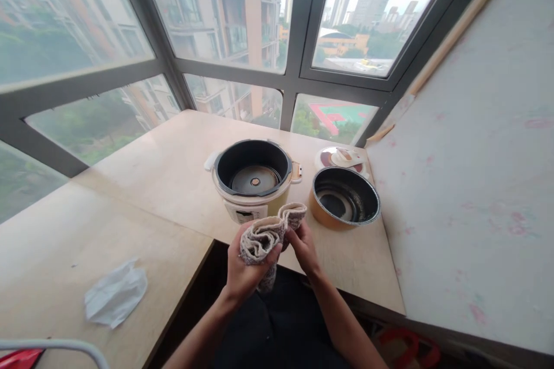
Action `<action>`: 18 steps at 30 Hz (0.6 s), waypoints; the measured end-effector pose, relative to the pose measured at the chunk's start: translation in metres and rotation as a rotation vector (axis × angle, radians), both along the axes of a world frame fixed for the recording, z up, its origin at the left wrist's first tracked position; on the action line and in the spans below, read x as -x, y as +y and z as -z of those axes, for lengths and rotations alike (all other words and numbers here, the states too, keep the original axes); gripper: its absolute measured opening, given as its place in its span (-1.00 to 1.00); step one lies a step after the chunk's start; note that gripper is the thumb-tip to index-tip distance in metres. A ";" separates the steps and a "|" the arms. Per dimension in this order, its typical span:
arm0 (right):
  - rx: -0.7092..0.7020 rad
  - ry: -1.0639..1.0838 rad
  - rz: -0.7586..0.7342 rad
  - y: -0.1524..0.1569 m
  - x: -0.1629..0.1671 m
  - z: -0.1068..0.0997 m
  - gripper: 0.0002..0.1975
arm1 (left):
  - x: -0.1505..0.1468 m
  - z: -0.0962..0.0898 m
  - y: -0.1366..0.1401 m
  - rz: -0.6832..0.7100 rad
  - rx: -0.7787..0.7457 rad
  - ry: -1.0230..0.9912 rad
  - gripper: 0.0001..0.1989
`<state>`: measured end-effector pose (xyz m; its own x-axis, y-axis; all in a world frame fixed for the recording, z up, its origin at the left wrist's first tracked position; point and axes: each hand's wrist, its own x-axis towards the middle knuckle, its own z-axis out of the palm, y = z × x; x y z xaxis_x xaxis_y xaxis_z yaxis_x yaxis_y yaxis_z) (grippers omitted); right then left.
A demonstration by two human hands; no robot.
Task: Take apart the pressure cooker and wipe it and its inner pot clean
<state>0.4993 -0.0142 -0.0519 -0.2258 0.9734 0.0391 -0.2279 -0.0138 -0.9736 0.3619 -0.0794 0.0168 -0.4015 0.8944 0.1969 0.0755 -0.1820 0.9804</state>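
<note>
A bunched-up cloth, cream on one side and speckled grey-brown on the other, is held between both hands at the counter's front edge. My left hand wraps around its rolled part. The fingers of my right hand pinch its right end. Just beyond the cloth stands a white rice cooker body without a lid, its dark inside and round heating plate showing. To its right sits the removed inner pot, black inside and golden outside. Behind that pot lies a lid, partly hidden.
A crumpled white tissue lies on the wooden counter at the left. A white cable and a red item are in the lower left corner. Windows close off the back, a flowered wall the right.
</note>
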 end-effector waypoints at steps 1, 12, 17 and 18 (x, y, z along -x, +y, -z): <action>0.016 -0.043 0.029 0.000 -0.006 0.000 -0.56 | -0.005 0.004 0.002 0.027 0.045 -0.065 -0.54; 0.144 -0.320 0.259 -0.023 -0.077 0.011 -0.57 | -0.064 0.069 0.032 0.074 0.535 -0.738 -0.50; 0.090 -0.460 0.164 -0.038 -0.091 0.011 -0.56 | -0.102 0.084 0.033 0.124 0.575 -0.841 -0.59; 0.045 -0.510 0.166 -0.043 -0.092 0.011 -0.55 | -0.109 0.084 0.032 0.149 0.565 -0.853 -0.59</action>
<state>0.5915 -0.0572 -0.0631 -0.0485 0.9958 -0.0780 0.2715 -0.0620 -0.9604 0.4706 -0.0474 -0.0672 -0.0881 0.8204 -0.5650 -0.6701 0.3709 0.6430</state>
